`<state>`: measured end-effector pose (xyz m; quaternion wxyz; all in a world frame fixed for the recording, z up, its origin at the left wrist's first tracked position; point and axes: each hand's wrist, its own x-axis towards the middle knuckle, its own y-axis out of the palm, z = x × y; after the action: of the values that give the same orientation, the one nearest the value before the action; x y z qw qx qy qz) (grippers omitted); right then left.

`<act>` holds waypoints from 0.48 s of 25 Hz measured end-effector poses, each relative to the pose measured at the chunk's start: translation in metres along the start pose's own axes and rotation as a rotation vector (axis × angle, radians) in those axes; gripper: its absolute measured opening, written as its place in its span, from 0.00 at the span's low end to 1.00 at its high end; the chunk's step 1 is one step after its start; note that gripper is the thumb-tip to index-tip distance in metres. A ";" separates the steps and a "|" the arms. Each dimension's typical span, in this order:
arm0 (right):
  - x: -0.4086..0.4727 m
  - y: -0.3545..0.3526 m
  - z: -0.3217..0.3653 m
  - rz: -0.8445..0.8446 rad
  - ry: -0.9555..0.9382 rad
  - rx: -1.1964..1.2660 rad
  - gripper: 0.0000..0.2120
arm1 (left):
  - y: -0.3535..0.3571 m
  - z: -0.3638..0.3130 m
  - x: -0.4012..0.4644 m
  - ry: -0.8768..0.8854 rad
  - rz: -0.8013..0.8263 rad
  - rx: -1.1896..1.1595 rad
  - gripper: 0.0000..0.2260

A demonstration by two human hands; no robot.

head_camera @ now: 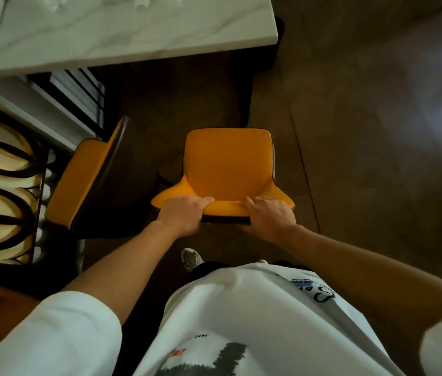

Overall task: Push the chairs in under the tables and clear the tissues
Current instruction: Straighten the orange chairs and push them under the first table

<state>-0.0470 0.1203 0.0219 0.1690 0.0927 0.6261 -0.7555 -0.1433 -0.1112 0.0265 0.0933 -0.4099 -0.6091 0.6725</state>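
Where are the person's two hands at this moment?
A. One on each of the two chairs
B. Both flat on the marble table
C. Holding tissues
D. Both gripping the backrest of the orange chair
D: the left hand and right hand both grip the top of the orange chair backrest.

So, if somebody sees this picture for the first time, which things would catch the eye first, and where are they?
Probably the bright orange chair in the middle, standing clear of the white marble table at the top. The left hand and the right hand both grip the top of its backrest. A second orange chair stands to the left, and crumpled white tissues lie on the table's far edge.
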 end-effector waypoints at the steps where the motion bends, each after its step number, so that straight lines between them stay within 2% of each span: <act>1: 0.001 0.000 -0.001 0.000 -0.027 -0.016 0.32 | 0.000 -0.002 -0.001 -0.004 -0.003 -0.008 0.28; 4: 0.006 -0.003 -0.013 -0.012 -0.105 -0.013 0.26 | -0.006 -0.011 -0.002 -0.018 -0.045 -0.016 0.26; 9: 0.020 -0.006 -0.031 0.012 -0.160 -0.100 0.28 | -0.009 -0.030 0.002 -0.120 -0.087 0.011 0.22; 12: 0.033 -0.014 -0.048 0.019 -0.200 -0.085 0.27 | -0.015 -0.031 0.017 -0.122 -0.082 -0.013 0.19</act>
<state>-0.0859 0.1654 0.0137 0.2414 0.0155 0.6367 -0.7322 -0.1396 -0.0741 0.0351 0.0806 -0.3434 -0.6342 0.6880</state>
